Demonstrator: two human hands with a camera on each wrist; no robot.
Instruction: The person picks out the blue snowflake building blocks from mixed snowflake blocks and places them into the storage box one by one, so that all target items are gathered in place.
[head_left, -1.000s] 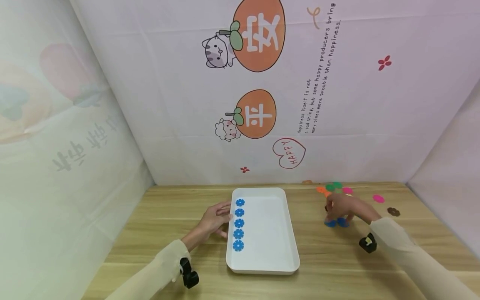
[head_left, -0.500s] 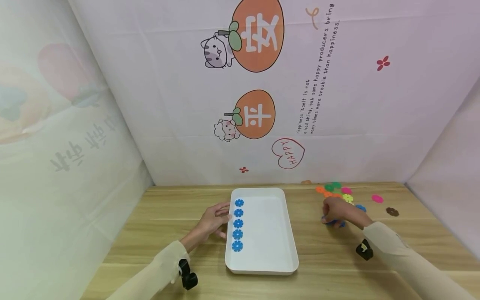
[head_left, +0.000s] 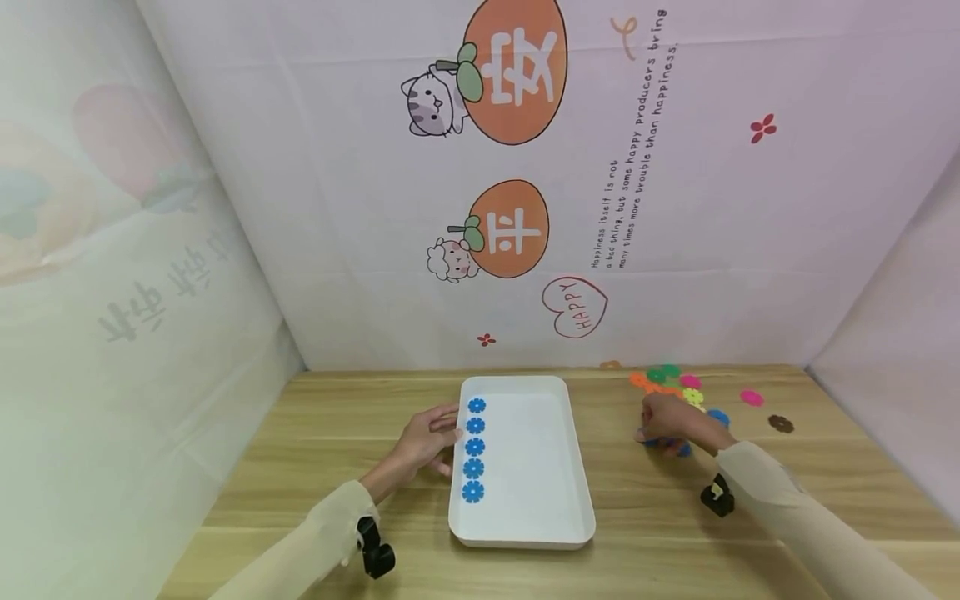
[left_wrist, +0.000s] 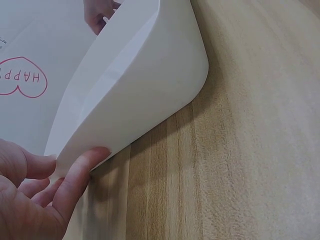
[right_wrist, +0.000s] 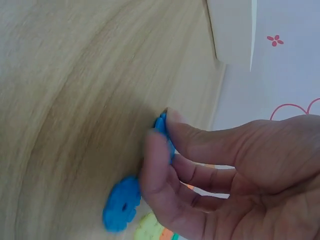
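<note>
Blue flower-shaped disc pinched in right hand, left hand relaxed against white tray

- staged recording booth, not a lived-in room: a wooden tabletop boxed in on three sides by hung fabric.
- back cloth printed with cartoon cat, sheep, orange fruits, a "happy" heart, a line of english text; creases show.
- side drapes pale, faint mirrored print.
- props only: white tray, small plastic flower discs.
- small black cameras strapped on both wrists.
</note>
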